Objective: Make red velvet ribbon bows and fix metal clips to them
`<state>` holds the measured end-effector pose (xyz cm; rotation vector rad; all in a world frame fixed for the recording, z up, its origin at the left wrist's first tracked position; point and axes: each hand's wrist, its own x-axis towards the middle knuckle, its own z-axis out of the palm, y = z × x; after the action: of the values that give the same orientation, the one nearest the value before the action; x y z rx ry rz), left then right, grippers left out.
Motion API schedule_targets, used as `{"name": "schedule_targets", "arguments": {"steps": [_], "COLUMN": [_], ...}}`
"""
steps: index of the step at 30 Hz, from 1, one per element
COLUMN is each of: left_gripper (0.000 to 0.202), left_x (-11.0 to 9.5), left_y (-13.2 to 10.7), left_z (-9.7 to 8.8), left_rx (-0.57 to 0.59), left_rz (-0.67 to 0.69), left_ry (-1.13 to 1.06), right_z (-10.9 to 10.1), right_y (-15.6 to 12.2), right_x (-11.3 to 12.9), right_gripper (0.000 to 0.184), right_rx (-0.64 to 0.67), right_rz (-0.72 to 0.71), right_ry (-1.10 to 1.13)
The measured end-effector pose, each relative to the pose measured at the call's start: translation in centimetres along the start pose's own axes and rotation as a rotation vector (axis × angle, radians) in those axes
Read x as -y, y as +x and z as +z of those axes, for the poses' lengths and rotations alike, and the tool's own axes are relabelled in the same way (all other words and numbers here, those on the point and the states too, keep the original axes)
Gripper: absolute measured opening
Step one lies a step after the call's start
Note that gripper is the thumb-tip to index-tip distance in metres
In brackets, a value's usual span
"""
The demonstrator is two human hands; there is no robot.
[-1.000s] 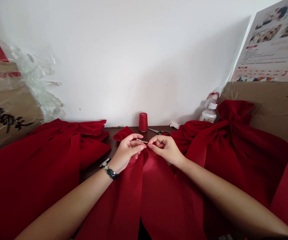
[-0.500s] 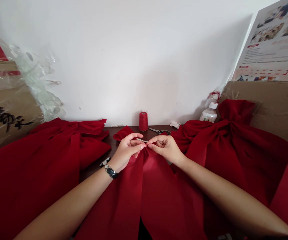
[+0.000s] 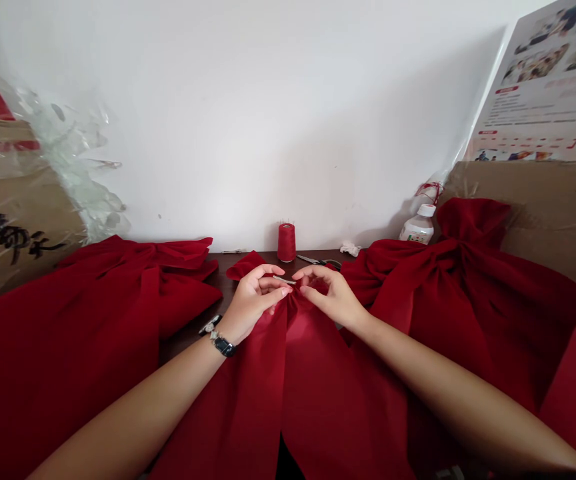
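In front of me, red velvet-like fabric [image 3: 318, 373] is gathered into pleats just under my fingers, with its long tails hanging toward me. My left hand [image 3: 258, 293] is closed, and a thin silvery metal piece [image 3: 284, 280] sticks out from between its fingers above the gather; its exact kind is too small to tell. A dark-banded watch is on that wrist. Close by on the right, my right hand [image 3: 331, 293] has its thumb and forefinger apart, beside the tip of the metal piece. Its other fingers are curled and partly hidden.
A red thread cone [image 3: 287, 243] with needles in its top stands by the wall. Scissors [image 3: 318, 261] lie beside it. More red fabric covers the left [image 3: 108, 300] and a red bow [image 3: 458, 250] the right. A white-capped bottle [image 3: 418, 225] and cardboard boxes [image 3: 23, 200] stand farther out.
My right thumb and forefinger have parted from a pinch at the gather and drawn slightly right. My left hand stays nearly in place with the metal piece.
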<state>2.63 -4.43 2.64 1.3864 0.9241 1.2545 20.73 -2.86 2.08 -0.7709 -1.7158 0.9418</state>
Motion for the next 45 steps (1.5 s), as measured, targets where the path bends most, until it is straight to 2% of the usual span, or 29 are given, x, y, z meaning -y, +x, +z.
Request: {"name": "schedule_targets", "arguments": {"steps": [3, 6, 10, 13, 15, 19, 21, 23, 26, 29, 36, 45], "left_gripper": [0.029, 0.022, 0.020, 0.022, 0.024, 0.025, 0.025, 0.024, 0.024, 0.021, 0.023, 0.021], "left_x": [-0.3, -0.4, -0.2, 0.0, 0.0, 0.0, 0.0, 0.0, -0.1, -0.2, 0.1, 0.2], "left_y": [-0.1, -0.3, -0.5, -0.8, -1.0, -1.1, -1.1, -1.2, -1.3, -1.4, -1.4, -1.4], "left_z": [0.1, 0.2, 0.3, 0.3, 0.4, 0.4, 0.5, 0.5, 0.6, 0.6, 0.4, 0.3], "left_rx": [-0.023, -0.030, -0.073, -0.091, -0.094, -0.134, -0.143, -0.154, -0.180, -0.184, -0.166, -0.128], "left_rz": [0.058, 0.148, 0.266, 0.320, 0.351, 0.401, 0.422, 0.442, 0.457, 0.437, 0.412, 0.549], "left_ry": [0.104, 0.215, 0.320, 0.380, 0.418, 0.498, 0.537, 0.557, 0.552, 0.525, 0.532, 0.699], "right_z": [0.1, 0.3, 0.5, 0.7, 0.6, 0.1, -0.1, -0.1, 0.5, 1.0, 1.0, 0.9], "right_y": [0.3, 0.2, -0.2, -0.3, -0.1, 0.5, 0.6, 0.4, -0.2, -0.6, -0.4, -0.3], "right_x": [-0.1, -0.2, 0.3, 0.5, 0.3, -0.4, -0.2, 0.3, 1.0, 1.0, 0.5, 0.5], "right_gripper": [0.018, 0.025, 0.029, 0.022, 0.020, 0.018, 0.020, 0.025, 0.035, 0.038, 0.025, 0.019], "right_rx": [0.121, 0.247, 0.282, 0.284, 0.203, -0.147, -0.207, -0.133, 0.082, 0.198, 0.189, 0.224], "right_rz": [0.074, 0.222, 0.368, 0.377, 0.333, 0.186, 0.123, 0.126, 0.252, 0.344, 0.406, 0.431], "right_ry": [0.264, 0.477, 0.562, 0.558, 0.460, 0.173, 0.201, 0.356, 0.569, 0.621, 0.597, 0.569]}}
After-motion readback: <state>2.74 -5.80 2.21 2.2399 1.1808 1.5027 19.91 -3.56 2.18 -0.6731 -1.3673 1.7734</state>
